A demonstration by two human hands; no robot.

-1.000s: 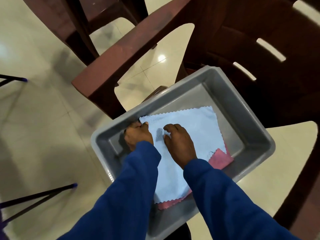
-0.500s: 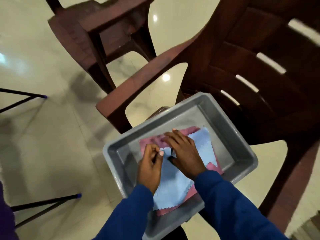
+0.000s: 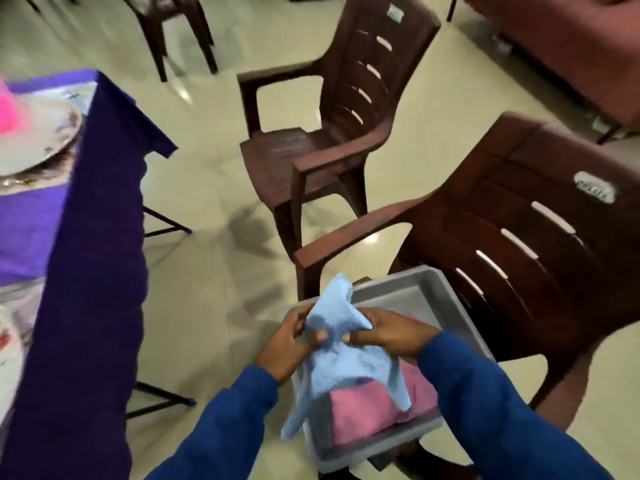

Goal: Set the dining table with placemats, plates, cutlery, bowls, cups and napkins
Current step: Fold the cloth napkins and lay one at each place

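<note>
A light blue napkin (image 3: 346,358) hangs crumpled above a grey tray (image 3: 412,292). My left hand (image 3: 289,344) grips its left side with the thumb pressed on the cloth. My right hand (image 3: 388,332) pinches its right side. A pink napkin (image 3: 374,407) lies in the tray beneath. The tray rests on the seat of a brown plastic chair (image 3: 519,220). At the left, the dining table under a purple cloth (image 3: 86,254) carries a patterned plate (image 3: 38,136) with something bright pink (image 3: 7,105) on it.
A second brown plastic chair (image 3: 329,133) stands on the glossy tiled floor beyond the tray. More chair legs (image 3: 180,39) show at the top. Thin black table legs with blue tips (image 3: 166,230) stick out beside the cloth. A reddish sofa (image 3: 571,46) fills the top right.
Both hands have lifted the blue napkin out of the tray, uncovering the pink one. The view has swung up and left, bringing the table and a second chair into sight.
</note>
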